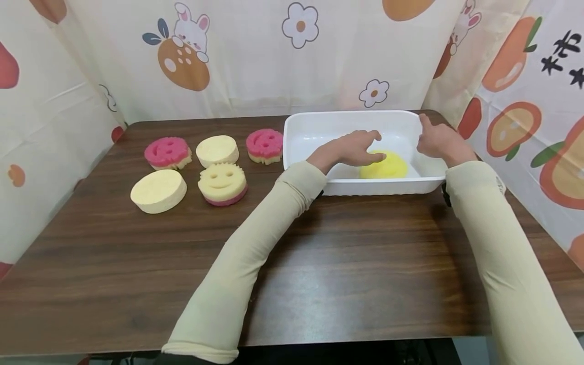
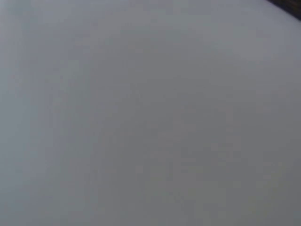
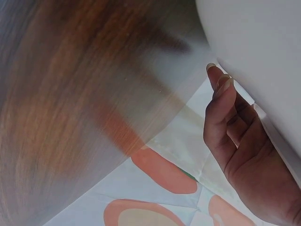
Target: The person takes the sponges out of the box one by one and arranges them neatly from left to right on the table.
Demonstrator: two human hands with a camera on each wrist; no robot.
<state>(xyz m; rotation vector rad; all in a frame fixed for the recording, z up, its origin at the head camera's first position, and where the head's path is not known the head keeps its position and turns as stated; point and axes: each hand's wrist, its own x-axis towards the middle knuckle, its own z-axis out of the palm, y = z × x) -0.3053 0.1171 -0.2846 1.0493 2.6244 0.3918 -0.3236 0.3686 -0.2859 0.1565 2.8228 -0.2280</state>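
Note:
A white rectangular tray (image 1: 365,188) stands at the back of the table, with a bright yellow round sponge (image 1: 390,166) lying inside. Over the tray reaches my left hand (image 1: 349,148), thumb and fingers spread apart, the thumb overlapping the sponge's upper left edge. My right hand (image 1: 439,139) holds the tray's right rim. Its bent fingers (image 3: 218,106) lie along the outside of the tray wall (image 3: 263,52) in the right wrist view. A blurred pale surface fills most of the left wrist view, where the left hand is out of sight.
Left of the tray sit several round sponges: pink smiley-topped ones (image 1: 167,151) (image 1: 264,144), plain cream ones (image 1: 158,191) (image 1: 217,150) and a cream smiley one (image 1: 222,182) on a pink base. A patterned curtain (image 1: 255,66) hangs along the brown table's (image 1: 182,274) back and sides.

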